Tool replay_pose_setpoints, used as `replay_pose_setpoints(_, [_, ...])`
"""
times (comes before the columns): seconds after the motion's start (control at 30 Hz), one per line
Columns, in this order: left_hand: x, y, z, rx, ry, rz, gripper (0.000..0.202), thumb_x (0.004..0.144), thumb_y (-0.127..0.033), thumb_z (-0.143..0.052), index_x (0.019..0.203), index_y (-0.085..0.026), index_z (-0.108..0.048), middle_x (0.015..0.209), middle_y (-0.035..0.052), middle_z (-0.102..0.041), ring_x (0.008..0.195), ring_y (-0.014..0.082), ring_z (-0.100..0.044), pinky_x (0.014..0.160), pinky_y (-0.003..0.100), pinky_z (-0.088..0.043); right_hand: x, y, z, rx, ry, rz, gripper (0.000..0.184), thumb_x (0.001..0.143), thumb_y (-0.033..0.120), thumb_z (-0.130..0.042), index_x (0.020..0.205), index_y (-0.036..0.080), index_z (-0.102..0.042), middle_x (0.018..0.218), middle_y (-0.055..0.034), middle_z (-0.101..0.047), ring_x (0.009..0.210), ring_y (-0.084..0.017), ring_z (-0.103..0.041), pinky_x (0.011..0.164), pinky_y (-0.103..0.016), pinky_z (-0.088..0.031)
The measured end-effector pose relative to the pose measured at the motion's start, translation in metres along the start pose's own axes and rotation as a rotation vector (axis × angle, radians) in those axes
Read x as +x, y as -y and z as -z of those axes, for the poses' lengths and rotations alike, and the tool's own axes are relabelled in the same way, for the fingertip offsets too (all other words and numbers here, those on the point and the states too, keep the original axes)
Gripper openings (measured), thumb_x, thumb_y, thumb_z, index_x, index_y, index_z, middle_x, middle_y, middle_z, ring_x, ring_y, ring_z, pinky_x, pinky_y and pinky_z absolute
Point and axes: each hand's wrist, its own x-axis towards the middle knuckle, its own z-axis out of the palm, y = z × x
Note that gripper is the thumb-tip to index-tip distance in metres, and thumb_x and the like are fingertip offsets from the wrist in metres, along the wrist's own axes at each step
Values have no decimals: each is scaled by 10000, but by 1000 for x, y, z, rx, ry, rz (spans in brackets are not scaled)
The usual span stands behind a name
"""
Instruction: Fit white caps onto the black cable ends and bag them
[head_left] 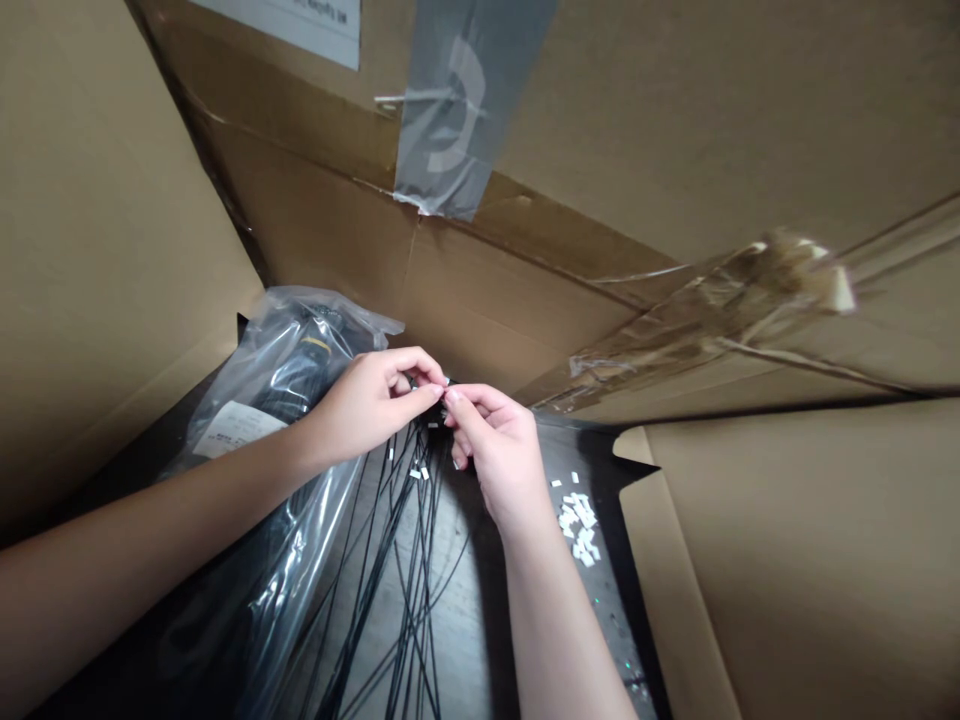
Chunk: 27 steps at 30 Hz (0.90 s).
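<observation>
My left hand and my right hand meet fingertip to fingertip in the middle of the view, both in a pinch. A tiny white speck shows at the touching fingertips; what they hold is mostly hidden. Below and behind the fingers, thin black wires fan out over the grey surface. Several small white pieces lie among the wires, some perhaps on their ends; I cannot tell. To the right of my right wrist sits a loose heap of small white pieces.
On the left, under my left forearm, lies a clear plastic bag of black wire bundles, with a white label. Cardboard walls stand on the left, at the back with grey tape, and on the right.
</observation>
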Motion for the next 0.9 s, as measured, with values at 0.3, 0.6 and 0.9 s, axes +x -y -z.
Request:
replay_pose_setpoints(0.3, [0,2,0,-4,-15,-45,161,854,-234,-625,947,-163,-735,784,18,-711,606,98,-560,572,217,-424,-2,11,-2,141,-63,-56,239,687,373,-776,725,161,-670,558,65,-525,372,-25,-332,320,-166,-309])
replay_pose_setpoints(0.6, [0,5,-1,36,-38,-124,177,853,-181,-593,961,-165,-733,831,31,-713,624,104,-596,569,215,-441,-2,11,-3,143,-32,-80,211,675,340,-780,711,155,-685,536,58,-531,381,-28,-332,327,-166,-302])
replay_pose_setpoints(0.9, [-1,1,-2,85,-56,-104,142,835,-229,-644,890,-171,-762,779,13,-699,580,85,-536,556,216,-418,-2,12,-3,146,-45,-90,195,670,327,-774,692,157,-681,527,62,-520,374,-32,-337,330,-175,-310])
